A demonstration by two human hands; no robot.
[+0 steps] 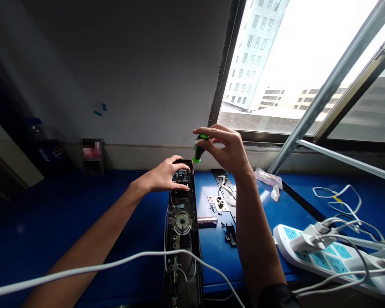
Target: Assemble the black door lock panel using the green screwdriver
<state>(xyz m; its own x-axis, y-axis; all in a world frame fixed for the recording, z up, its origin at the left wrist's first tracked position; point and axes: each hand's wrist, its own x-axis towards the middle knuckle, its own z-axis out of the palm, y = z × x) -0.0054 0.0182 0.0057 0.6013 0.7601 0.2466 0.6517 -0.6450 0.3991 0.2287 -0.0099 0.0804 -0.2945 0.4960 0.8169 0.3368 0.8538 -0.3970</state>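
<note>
A long, narrow black electronic device (pixel 183 201) lies opened up, its inner parts facing me and its length running away from me. My left hand (pixel 162 175) grips its far end, the fingers spread over and around a circuit board (pixel 181 176). My right hand (pixel 226 147) is closed on the black-and-green handle of a screwdriver (pixel 198 149). The screwdriver points down at the device's far right edge; its tip is too small to make out. Nearer to me, a round metal part (pixel 182 222) sits inside the casing.
Right of the device lie small screws (pixel 213 208), a metal plate (pixel 224 204), a black plastic piece (pixel 231 235) and a shiny cylinder (pixel 208 221). A power strip (pixel 321 256) with plugs stands at right. A white cable (pixel 131 256) crosses the foreground. Wall and window rise behind.
</note>
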